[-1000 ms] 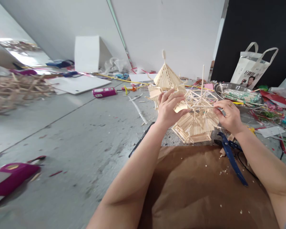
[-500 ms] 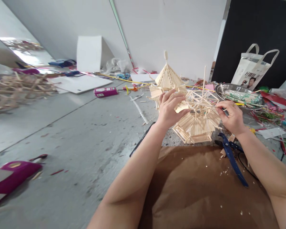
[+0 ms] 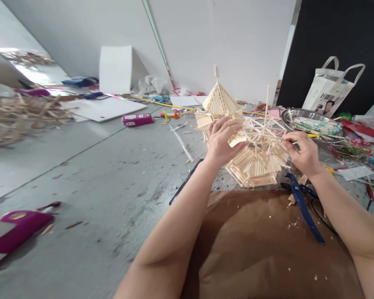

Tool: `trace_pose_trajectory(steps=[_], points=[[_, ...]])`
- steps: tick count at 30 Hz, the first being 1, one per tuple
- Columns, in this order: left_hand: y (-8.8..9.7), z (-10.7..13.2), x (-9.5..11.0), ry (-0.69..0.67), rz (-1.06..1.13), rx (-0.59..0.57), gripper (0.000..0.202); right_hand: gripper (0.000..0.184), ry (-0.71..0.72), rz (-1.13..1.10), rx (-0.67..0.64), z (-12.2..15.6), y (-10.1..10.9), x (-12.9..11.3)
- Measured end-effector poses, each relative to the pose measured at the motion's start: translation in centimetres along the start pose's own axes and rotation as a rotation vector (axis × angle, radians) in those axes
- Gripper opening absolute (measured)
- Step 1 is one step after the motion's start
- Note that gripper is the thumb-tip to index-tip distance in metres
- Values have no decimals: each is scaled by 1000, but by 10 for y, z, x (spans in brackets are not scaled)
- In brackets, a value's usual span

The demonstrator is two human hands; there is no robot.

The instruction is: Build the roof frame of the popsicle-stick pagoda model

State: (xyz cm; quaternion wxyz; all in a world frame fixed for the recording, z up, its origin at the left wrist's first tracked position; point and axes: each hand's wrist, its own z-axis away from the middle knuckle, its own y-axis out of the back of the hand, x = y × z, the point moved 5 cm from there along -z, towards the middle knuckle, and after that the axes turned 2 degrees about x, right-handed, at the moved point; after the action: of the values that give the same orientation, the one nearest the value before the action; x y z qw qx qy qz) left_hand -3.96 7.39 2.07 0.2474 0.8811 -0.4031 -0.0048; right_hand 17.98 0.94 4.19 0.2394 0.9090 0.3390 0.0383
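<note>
Ahead of me stands a model pavilion [image 3: 263,162] of thin wooden sticks, with slatted lower roof panels, a spoke-like stick frame on top and one upright stick. Behind it, to the left, is another stick model with a pointed roof [image 3: 220,99]. My left hand [image 3: 222,141] is at the left side of the spoke frame, thumb and fingers apart in a curve; whether the fingertips touch the sticks is unclear. On the right, my right hand [image 3: 303,151] pinches a thin wooden stick [image 3: 278,139] at the frame's edge. Blue-handled pliers [image 3: 305,207] lie below that hand.
Brown cloth or paper [image 3: 268,249] with wood crumbs covers the area before me. A metal bowl [image 3: 286,118] of packaged sticks and a white bag [image 3: 327,91] stand at right. Magenta tools [image 3: 21,230] and a stick heap [image 3: 25,120] lie at left.
Almost nothing differs. My right hand has shifted very slightly, while my left hand and the models keep their places.
</note>
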Motion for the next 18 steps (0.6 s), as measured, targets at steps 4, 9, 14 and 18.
trace_pose_trajectory(steps=[4, 9, 14, 18], points=[[1, 0, 1, -22, 14, 6, 33, 8, -8, 16, -5, 1, 0, 1], [1, 0, 2, -27, 8, -4, 30, 8, 3, 26, 1, 2, 1, 0], [2, -1, 1, -11, 9, -16, 28, 9, -20, 67, -20, 6, 12, -5], [3, -1, 0, 3, 0, -31, 25, 9, 29, 88, -142, 21, 31, -25]])
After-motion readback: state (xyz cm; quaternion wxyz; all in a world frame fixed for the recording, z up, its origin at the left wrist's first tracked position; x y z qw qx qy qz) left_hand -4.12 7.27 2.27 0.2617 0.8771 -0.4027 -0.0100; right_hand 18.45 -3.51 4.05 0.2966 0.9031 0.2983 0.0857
